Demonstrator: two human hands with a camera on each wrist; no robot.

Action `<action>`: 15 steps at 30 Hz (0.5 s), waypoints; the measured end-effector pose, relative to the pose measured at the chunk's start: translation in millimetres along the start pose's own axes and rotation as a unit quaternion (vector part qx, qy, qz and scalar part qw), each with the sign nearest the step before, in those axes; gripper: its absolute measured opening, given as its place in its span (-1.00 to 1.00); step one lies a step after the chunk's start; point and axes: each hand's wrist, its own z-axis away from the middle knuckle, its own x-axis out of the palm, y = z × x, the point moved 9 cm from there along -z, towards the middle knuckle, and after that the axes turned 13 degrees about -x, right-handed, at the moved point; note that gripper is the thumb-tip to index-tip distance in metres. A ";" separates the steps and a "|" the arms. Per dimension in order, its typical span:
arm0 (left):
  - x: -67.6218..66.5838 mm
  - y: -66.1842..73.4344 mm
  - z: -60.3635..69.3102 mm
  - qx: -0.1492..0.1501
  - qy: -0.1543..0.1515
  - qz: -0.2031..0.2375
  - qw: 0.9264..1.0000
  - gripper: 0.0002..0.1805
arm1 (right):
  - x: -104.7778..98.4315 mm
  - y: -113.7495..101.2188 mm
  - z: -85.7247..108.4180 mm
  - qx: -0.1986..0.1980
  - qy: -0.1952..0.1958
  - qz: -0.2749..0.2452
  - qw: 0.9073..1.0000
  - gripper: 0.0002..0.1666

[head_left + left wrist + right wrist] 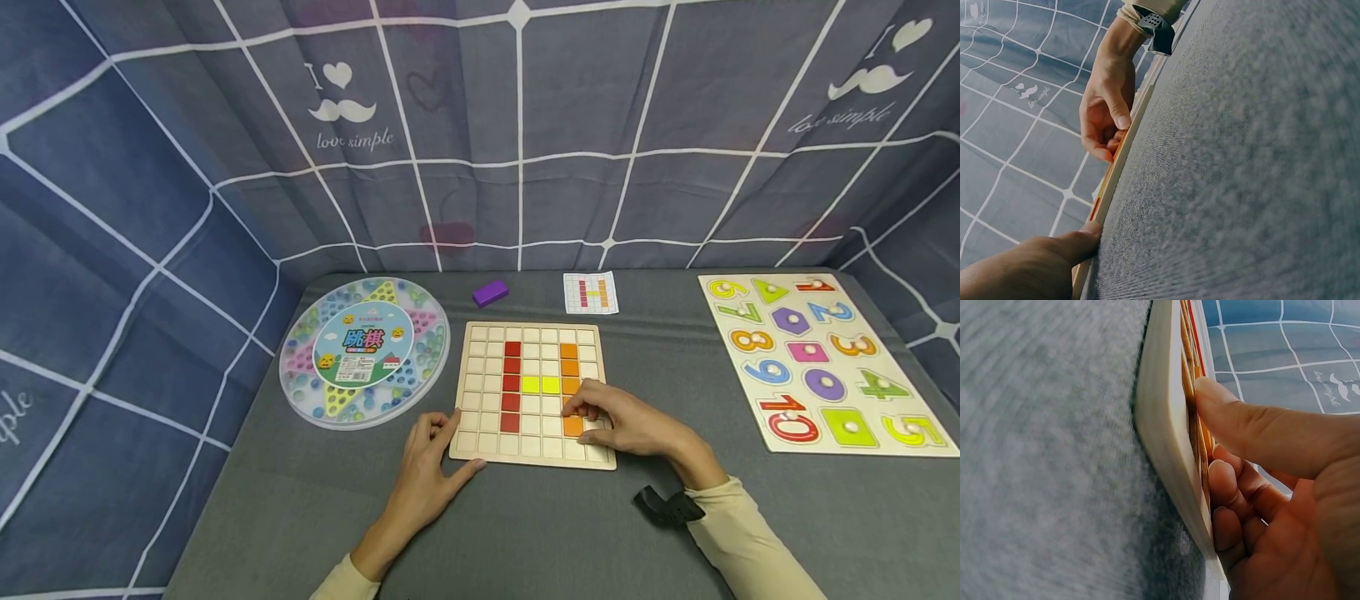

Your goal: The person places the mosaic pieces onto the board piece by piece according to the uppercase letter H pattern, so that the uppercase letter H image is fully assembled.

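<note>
A square wooden grid board [534,458] lies on the grey tabletop. Red tiles [512,383] form one column on it and orange tiles [569,358] another, joined by two yellow tiles [540,384]. My left hand [423,475] rests at the board's near left corner, thumb along the front edge and fingertips at the left side. Bent over the lower orange tiles, my right hand [637,421] touches them with thumb and fingertips. In the right wrist view the thumb [1254,425] lies against an orange edge; whether a tile is pinched is hidden.
Behind the board are a purple block [491,292] and a small pattern card [591,293] showing coloured columns. A round marble game box [292,383] sits to the left. To the right lies a number-and-shape puzzle board [817,421]. A patterned curtain [570,108] hangs behind the table.
</note>
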 end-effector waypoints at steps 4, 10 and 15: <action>-0.1 -0.1 -0.2 -0.003 -0.001 0.000 1.000 -0.10 | 0.1 0.8 -0.1 -0.004 0.000 0.000 1.000 -0.61; -0.3 0.0 -0.2 -0.004 0.000 -0.004 1.000 -0.11 | 0.7 0.6 0.7 -0.016 0.005 -0.005 1.000 -0.63; -0.1 -0.4 -0.4 -0.007 -0.003 -0.004 1.000 -0.11 | 0.6 1.2 0.5 -0.021 0.006 -0.005 1.000 -0.64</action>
